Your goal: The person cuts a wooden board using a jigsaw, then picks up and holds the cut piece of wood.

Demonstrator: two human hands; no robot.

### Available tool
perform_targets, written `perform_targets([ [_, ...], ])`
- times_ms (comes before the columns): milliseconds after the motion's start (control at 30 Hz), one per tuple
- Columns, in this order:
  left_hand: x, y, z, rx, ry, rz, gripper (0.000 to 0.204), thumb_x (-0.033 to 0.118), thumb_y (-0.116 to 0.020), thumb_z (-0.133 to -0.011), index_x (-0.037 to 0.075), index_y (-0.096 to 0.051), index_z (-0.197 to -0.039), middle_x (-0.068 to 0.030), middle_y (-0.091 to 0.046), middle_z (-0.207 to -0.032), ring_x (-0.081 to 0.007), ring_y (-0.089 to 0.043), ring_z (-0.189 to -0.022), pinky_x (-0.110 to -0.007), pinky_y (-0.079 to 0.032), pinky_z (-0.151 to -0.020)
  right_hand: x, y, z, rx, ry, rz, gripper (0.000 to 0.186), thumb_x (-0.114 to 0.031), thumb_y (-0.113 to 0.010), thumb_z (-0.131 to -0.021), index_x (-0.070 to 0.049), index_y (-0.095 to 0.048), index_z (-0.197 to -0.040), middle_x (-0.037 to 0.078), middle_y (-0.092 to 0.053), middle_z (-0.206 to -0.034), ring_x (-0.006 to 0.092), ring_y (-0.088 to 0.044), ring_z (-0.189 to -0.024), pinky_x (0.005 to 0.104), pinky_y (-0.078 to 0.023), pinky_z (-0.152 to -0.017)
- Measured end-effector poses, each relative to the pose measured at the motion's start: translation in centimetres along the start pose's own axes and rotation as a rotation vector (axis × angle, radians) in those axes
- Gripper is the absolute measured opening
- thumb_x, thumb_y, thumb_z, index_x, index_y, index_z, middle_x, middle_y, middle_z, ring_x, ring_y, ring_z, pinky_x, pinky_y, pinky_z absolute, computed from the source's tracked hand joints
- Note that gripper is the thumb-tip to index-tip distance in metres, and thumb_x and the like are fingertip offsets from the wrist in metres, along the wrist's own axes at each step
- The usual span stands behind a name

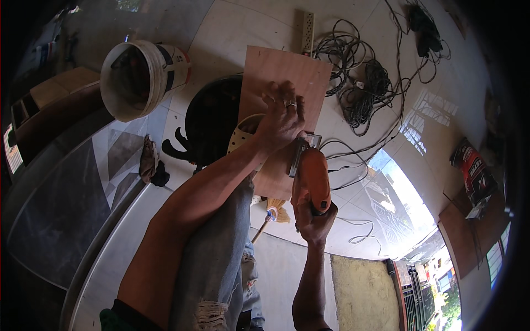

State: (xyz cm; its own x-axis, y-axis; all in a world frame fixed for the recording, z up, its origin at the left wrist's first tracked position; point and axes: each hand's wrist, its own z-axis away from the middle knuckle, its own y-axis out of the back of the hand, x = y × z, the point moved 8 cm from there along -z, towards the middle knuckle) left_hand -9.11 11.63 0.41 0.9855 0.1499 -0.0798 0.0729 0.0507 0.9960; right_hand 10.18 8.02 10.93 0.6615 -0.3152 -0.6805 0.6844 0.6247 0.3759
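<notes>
A reddish-brown plywood board (276, 66) lies over a black round object (212, 118), whose kind I cannot make out. Pressing on the board from above, my left hand (282, 118) has its fingers spread and wears a ring. My right hand (317, 222) is wrapped round the rear handle of an orange jigsaw (312, 176). The jigsaw's metal base (301, 154) sits at the board's right edge, just below my left hand; its blade is hidden. Beside my left wrist, a cream clog with holes (237, 140) rests against the board's left side.
A white bucket (176, 69) lies tilted at the upper left. A power strip (308, 33) and tangled black cables (367, 96) spread over the tiled floor, upper right. A small broom (276, 212) lies below the board. A dark, red-marked bag (472, 171) is far right.
</notes>
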Motion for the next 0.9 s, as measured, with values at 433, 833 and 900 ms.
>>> perform_targets([
  [433,-0.2,0.1,0.3,0.005,-0.007,0.051,0.084,0.069,-0.066,-0.080,0.001,-0.065,-0.129,-0.0363,-0.045,-0.140,-0.0639,-0.048,-0.123,-0.069,-0.051,-0.088,0.2,-0.2,-0.1,-0.014,-0.050,-0.018,0.020,-0.015,-0.069,-0.083,0.003,-0.065,-0.090,0.013,-0.065,-0.070,0.0180,-0.059,-0.061,0.0340,-0.052,-0.063],
  [833,-4.2,0.2,-2.9,-0.185,0.117,0.430,0.149,0.078,-0.085,-0.044,0.009,-0.027,-0.162,-0.0287,-0.018,-0.166,-0.0539,-0.015,-0.152,-0.084,-0.014,-0.109,1.0,-0.3,-0.5,0.033,-0.122,-0.036,0.021,-0.014,-0.072,-0.085,0.004,-0.067,-0.095,0.016,-0.070,-0.075,0.0279,-0.071,-0.068,0.0393,-0.055,-0.066],
  [900,-4.3,0.4,-4.2,-0.260,0.022,0.362,0.152,0.081,-0.083,-0.041,0.009,-0.027,-0.162,-0.0294,-0.014,-0.167,-0.0531,-0.012,-0.153,-0.085,-0.013,-0.108,0.5,-0.2,-0.4,0.064,-0.073,-0.016,0.021,-0.013,-0.073,-0.083,0.004,-0.067,-0.094,0.018,-0.070,-0.077,0.0316,-0.071,-0.070,0.0408,-0.055,-0.067],
])
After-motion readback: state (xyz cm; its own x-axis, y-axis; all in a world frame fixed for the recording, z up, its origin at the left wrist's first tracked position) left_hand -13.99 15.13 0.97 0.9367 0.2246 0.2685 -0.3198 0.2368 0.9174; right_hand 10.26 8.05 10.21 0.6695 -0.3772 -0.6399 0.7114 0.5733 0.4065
